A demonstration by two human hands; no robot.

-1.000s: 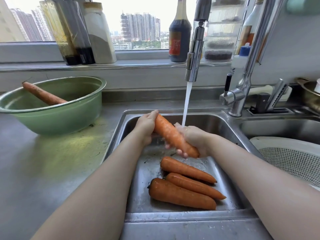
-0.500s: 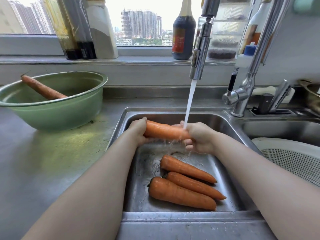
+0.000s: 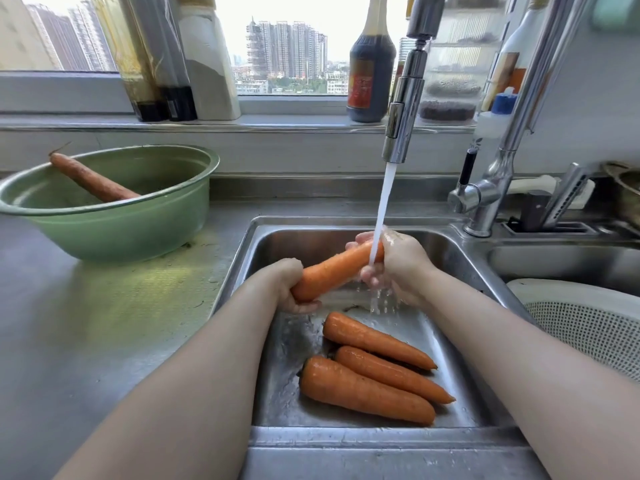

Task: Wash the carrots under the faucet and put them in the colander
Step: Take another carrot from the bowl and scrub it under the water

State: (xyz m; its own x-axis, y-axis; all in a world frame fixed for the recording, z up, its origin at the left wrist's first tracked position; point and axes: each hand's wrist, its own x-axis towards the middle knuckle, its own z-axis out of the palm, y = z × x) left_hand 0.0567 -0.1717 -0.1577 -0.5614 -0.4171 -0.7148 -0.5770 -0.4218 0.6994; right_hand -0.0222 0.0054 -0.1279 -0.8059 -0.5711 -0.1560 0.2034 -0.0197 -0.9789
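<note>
Left grip (image 3: 289,289) and right grip (image 3: 403,268) both clasp one carrot (image 3: 336,271); best to roll it between them so the stream (image 3: 381,209) rinses every side.

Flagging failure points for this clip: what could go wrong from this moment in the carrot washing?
1. The held carrot is wet and gripped only at its ends by the left hand and right hand; it could slip onto the three carrots on the sink floor.
2. The water stream strikes the carrot and right hand, so spray may clear the sink rim.
3. The unwashed carrot in the green basin could be overlooked.
</note>
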